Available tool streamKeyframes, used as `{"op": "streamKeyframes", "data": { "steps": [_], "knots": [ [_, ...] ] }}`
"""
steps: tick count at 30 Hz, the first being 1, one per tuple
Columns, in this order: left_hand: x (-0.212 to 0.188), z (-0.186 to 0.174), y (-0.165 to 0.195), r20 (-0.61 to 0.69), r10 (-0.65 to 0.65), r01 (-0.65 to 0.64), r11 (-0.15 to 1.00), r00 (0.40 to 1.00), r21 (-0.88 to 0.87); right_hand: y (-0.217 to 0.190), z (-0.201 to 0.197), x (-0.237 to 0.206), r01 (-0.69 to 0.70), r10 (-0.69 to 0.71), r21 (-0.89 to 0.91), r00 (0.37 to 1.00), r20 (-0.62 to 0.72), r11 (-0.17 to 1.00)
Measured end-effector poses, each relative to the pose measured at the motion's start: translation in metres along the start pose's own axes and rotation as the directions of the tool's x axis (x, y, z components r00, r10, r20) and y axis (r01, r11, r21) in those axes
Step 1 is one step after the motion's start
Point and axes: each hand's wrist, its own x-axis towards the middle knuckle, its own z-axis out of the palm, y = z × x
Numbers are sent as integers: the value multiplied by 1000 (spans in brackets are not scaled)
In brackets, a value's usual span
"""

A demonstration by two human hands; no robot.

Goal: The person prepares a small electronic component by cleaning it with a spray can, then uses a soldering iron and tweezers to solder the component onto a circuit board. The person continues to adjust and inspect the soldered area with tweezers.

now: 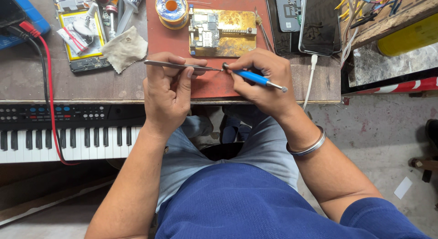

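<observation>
My left hand pinches a pair of thin metal tweezers, their tips pointing right. My right hand grips a small screwdriver with a blue handle, its tip meeting the tweezer tips near the front of a red-brown work mat. Whatever sits between the two tips is too small to make out. Further back on the mat lies a phone circuit board clamped on a brass-coloured holder plate.
A solder spool stands at the mat's back edge. Left of it lie a beige cloth, an opened phone with a yellow battery and red and black probe leads. Phone screens rest at right. A keyboard sits below the bench.
</observation>
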Motion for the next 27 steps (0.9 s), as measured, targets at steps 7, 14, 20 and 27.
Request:
{"op": "streamKeyframes", "data": {
  "steps": [7, 14, 20, 27],
  "knots": [
    [0, 1, 0, 4, -3, 3, 1000, 1000, -4, 1, -3, 0, 14, -14, 1, 999, 45, 1000],
    [0, 1, 0, -1, -11, 11, 1000, 1000, 2, 0, -2, -1, -34, 33, 30, 998, 47, 999],
    [0, 1, 0, -7, -12, 12, 1000, 1000, -1, 0, -1, 0, 45, -45, -14, 999, 11, 999],
    [0, 1, 0, 0, -6, 6, 1000, 1000, -3, 0, -3, 0, 10, -11, 7, 998, 55, 1000]
  ]
}}
